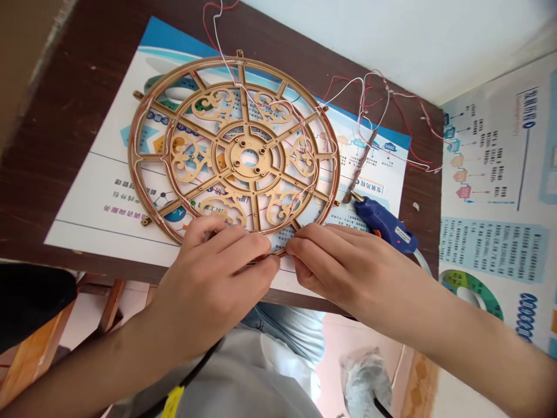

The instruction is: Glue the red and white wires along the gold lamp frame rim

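Note:
A round gold openwork frame [249, 125] with scroll ornaments and a hub lies on a printed sheet. Thin red and white wires [168, 130] run along its rings. My left hand [217, 273] is at the near rim, fingers curled over it with the fingertips pressed together. Close beside it, my right hand [335, 261] pinches at the same rim, its thumb side hidden. Both hands cover that part of the rim, and a short piece of wire shows between them. To the right of the frame lies a blue glue gun [383, 223].
The printed sheet [87, 203] covers much of the dark table [56, 122]. Loose red and white wires [365, 87] tangle at the back right, against a white wall [391, 35]. More printed paper [483, 232] is at the right. A plastic bag [368, 383] sits below the table.

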### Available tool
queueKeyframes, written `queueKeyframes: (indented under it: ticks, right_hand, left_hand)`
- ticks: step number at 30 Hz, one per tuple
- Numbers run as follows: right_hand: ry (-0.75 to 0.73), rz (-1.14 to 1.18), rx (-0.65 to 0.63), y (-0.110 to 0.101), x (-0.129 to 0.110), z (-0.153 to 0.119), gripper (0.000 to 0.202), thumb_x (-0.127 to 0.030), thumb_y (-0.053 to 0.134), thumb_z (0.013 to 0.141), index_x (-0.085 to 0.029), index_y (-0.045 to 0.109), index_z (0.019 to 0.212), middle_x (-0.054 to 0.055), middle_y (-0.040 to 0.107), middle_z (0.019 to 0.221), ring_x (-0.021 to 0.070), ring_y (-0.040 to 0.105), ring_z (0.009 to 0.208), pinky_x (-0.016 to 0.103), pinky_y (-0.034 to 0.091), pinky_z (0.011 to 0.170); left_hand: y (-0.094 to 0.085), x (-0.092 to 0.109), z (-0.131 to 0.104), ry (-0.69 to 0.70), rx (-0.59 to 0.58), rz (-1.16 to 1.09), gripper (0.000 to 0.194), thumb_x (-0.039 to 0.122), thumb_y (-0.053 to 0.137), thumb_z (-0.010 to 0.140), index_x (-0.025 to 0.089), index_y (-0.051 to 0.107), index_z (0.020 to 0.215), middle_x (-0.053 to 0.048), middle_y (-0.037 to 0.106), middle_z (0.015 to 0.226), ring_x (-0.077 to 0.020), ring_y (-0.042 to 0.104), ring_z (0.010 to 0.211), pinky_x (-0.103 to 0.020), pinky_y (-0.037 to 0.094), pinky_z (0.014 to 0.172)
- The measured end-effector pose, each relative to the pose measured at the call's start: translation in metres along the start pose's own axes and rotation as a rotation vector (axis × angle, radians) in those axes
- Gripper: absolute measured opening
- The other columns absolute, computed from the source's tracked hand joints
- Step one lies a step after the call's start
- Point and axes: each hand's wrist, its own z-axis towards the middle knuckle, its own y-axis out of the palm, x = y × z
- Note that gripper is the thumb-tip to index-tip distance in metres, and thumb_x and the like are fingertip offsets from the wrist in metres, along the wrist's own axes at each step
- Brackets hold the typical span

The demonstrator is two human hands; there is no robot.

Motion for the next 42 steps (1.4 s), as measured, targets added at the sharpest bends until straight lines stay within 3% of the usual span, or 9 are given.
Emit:
queueKeyframes:
  ticks: [7, 14, 18, 21, 26, 29, 32, 36, 42]
  right_hand:
    - [0.045, 0.04, 0.086, 0.008, -0.005, -0.004, 0.023, -0.009, 0.048, 0.117, -0.015, 0.065, 0.103, 0.004, 0.064, 0.085, 0.018, 0.056, 0.069, 0.033, 0.049, 0.061]
    - [0.039, -0.076, 0.183, 0.018, -0.01, -0.012, 0.011, -0.006, 0.053, 0.114, -0.012, 0.062, 0.116, 0.009, 0.078, 0.095, 0.0204, 0.073, 0.084, 0.034, 0.054, 0.064]
    - [0.319, 0.032, 0.352, 0.006, -0.008, -0.02, 0.021, -0.005, 0.063, 0.107, -0.025, 0.061, 0.113, 0.006, 0.074, 0.098, 0.0201, 0.071, 0.084, 0.034, 0.054, 0.066]
    - [0.467, 0.23, 0.436, 0.001, -0.01, -0.027, 0.019, -0.009, 0.054, 0.106, -0.027, 0.055, 0.1, 0.001, 0.063, 0.085, 0.0197, 0.064, 0.075, 0.034, 0.051, 0.064]
    - [0.559, 0.492, 0.354, 0.009, -0.029, -0.036, 0.028, -0.006, 0.041, 0.108, -0.026, 0.044, 0.089, -0.003, 0.049, 0.076, 0.0133, 0.05, 0.061, 0.029, 0.041, 0.053]
    - [0.511, 0.591, 0.358, 0.013, -0.042, -0.039, 0.032, -0.006, 0.045, 0.11, -0.026, 0.044, 0.085, -0.005, 0.048, 0.073, 0.0126, 0.05, 0.06, 0.028, 0.042, 0.053]
    - [0.425, 0.674, 0.36, 0.014, -0.055, -0.041, 0.028, -0.004, 0.051, 0.108, -0.024, 0.053, 0.089, -0.002, 0.059, 0.074, 0.0144, 0.06, 0.067, 0.027, 0.049, 0.059]
    - [0.375, 0.73, 0.315, 0.015, -0.068, -0.046, 0.023, -0.002, 0.058, 0.104, -0.019, 0.07, 0.112, 0.006, 0.08, 0.094, 0.0162, 0.078, 0.085, 0.026, 0.063, 0.073]
    - [0.425, 0.71, 0.285, 0.022, -0.08, -0.058, 0.03, 0.0, 0.057, 0.1, -0.021, 0.068, 0.118, 0.008, 0.081, 0.105, 0.0172, 0.081, 0.098, 0.025, 0.069, 0.087]
  left_hand:
    - [0.0, 0.0, 0.0, -0.009, -0.008, -0.006, 0.02, 0.009, 0.062, 0.111, 0.023, 0.071, 0.1, 0.002, 0.075, 0.098, -0.0167, 0.067, 0.086, -0.044, 0.046, 0.093]
    - [0.001, 0.0, 0.0, -0.019, -0.035, -0.024, 0.023, 0.012, 0.058, 0.114, 0.023, 0.069, 0.098, 0.001, 0.073, 0.096, -0.017, 0.064, 0.084, -0.044, 0.046, 0.092]
    - [-0.001, 0.0, 0.002, -0.013, -0.016, -0.019, 0.022, 0.006, 0.059, 0.112, 0.023, 0.071, 0.102, 0.001, 0.075, 0.098, -0.0165, 0.067, 0.085, -0.043, 0.046, 0.089]
    - [-0.002, 0.001, 0.004, 0.025, 0.016, 0.004, 0.022, 0.004, 0.06, 0.11, 0.022, 0.072, 0.105, 0.001, 0.076, 0.098, -0.0163, 0.069, 0.086, -0.043, 0.044, 0.087]
    - [-0.001, 0.003, 0.005, 0.043, 0.029, 0.09, 0.015, 0.011, 0.065, 0.111, 0.022, 0.071, 0.103, 0.002, 0.079, 0.093, -0.0184, 0.07, 0.085, -0.044, 0.044, 0.086]
    - [0.0, 0.005, 0.005, 0.038, 0.024, 0.108, 0.01, 0.014, 0.068, 0.11, 0.021, 0.071, 0.104, 0.001, 0.08, 0.093, -0.0186, 0.071, 0.084, -0.045, 0.044, 0.086]
    - [0.0, 0.006, 0.005, 0.027, 0.039, 0.121, 0.005, 0.015, 0.071, 0.109, 0.021, 0.071, 0.107, 0.001, 0.081, 0.095, -0.0182, 0.074, 0.084, -0.045, 0.044, 0.085]
    - [-0.001, 0.007, 0.005, -0.022, 0.041, 0.085, 0.006, 0.022, 0.069, 0.111, 0.022, 0.069, 0.117, -0.002, 0.083, 0.105, -0.02, 0.078, 0.092, -0.045, 0.047, 0.091]
    - [-0.014, 0.01, 0.003, -0.122, 0.121, -0.005, 0.016, 0.012, 0.068, 0.11, 0.026, 0.062, 0.11, 0.005, 0.076, 0.093, -0.0139, 0.073, 0.089, -0.038, 0.054, 0.092]
